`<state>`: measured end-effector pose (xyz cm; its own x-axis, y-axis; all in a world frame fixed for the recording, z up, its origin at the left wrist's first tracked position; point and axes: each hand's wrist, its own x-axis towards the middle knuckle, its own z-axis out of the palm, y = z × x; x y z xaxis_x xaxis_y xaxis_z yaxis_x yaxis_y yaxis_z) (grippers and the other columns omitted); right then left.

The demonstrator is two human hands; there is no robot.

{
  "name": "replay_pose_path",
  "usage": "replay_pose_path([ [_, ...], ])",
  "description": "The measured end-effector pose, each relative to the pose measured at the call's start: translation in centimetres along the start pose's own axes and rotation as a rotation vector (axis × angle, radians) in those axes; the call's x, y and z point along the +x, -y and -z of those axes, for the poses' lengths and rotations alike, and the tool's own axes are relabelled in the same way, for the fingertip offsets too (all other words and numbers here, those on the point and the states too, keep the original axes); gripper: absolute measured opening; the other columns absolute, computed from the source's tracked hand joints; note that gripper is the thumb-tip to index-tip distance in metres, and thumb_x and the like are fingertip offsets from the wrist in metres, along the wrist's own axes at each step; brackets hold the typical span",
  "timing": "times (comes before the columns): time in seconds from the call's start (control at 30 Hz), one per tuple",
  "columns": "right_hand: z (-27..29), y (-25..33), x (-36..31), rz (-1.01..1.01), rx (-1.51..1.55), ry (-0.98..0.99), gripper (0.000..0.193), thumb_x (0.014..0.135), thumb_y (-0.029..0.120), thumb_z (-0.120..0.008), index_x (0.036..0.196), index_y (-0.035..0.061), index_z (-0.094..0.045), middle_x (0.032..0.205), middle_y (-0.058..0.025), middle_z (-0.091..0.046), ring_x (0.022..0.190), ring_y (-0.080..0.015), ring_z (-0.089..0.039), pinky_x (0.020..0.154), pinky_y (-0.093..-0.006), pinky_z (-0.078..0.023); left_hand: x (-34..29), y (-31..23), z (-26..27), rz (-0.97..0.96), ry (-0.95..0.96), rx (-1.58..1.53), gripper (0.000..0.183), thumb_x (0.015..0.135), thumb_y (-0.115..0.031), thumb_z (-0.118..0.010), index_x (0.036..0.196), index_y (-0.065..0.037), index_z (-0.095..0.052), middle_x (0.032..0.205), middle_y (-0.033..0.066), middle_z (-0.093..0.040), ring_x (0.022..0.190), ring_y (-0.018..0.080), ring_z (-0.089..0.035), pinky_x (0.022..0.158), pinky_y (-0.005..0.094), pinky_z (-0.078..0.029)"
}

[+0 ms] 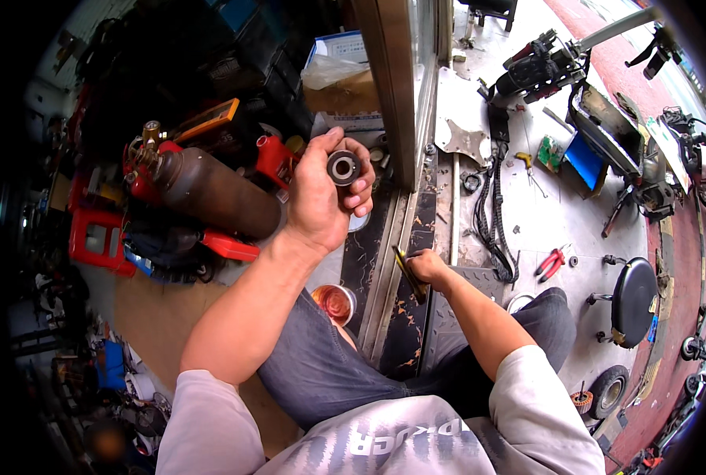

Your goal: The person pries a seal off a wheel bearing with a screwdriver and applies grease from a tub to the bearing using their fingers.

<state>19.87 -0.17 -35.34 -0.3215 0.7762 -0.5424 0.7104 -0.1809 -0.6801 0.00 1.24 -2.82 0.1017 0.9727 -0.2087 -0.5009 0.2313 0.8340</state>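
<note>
Raised in front of me, my left hand (321, 186) is closed around a round bearing (343, 168). The bearing's dark outer ring and lighter centre with a hole face me. Lower and to the right, my right hand (427, 266) makes a fist over a slim yellow-and-black tool (411, 275). Its exact kind is hard to make out, since the fingers cover part of it. The tool tilts above the dark door sill (416, 317), and the two hands are apart. A tub of reddish-brown grease-like stuff (334, 303) stands below my left forearm.
A brown gas cylinder (218, 190) lies at left near a red plastic stool (98, 237). The door frame post (396, 87) rises ahead. On the right floor are red pliers (551, 264), a yellow-handled screwdriver (529, 168), a dark cable bundle (487, 214) and a round black stool (635, 302).
</note>
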Motion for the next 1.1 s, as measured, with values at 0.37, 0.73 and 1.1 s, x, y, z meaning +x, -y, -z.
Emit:
replay_pose_path([
  [0.37,12.4,22.9,-13.1,0.905,0.624,-0.577,0.015,0.092,0.004,-0.078,0.104,-0.0009,-0.072,0.091,-0.0089,-0.071,0.076,-0.0181,-0.071,0.072,-0.0304,-0.056,-1.1,0.5,0.8,0.017,-0.124,0.184,0.061,0.111,-0.062,-0.04,0.083,-0.011,-0.06,0.062,-0.0015,-0.05,0.048,0.0082,-0.038,0.047,0.0253,-0.034],
  [0.73,13.0,22.5,-14.3,0.902,0.638,-0.41,0.016,0.084,-0.006,-0.079,0.095,-0.0023,-0.068,0.091,-0.011,-0.066,0.081,-0.018,-0.073,0.068,-0.0297,-0.058,-1.3,1.0,0.9,0.082,-0.115,0.161,0.056,0.11,-0.06,-0.047,0.089,-0.011,-0.065,0.065,-0.0003,-0.055,0.049,0.0087,-0.044,0.045,0.0261,-0.036],
  [1.1,14.9,20.5,-14.1,1.326,-0.025,-0.935,0.029,0.067,-0.003,-0.083,0.094,0.006,-0.075,0.09,-0.0098,-0.066,0.073,-0.0259,-0.065,0.06,-0.0368,-0.051,-1.5,0.0,0.8,0.219,0.085,0.055,0.045,0.109,-0.047,-0.049,0.095,-0.008,-0.067,0.073,0.0025,-0.06,0.052,0.0097,-0.044,0.049,0.0276,-0.039],
])
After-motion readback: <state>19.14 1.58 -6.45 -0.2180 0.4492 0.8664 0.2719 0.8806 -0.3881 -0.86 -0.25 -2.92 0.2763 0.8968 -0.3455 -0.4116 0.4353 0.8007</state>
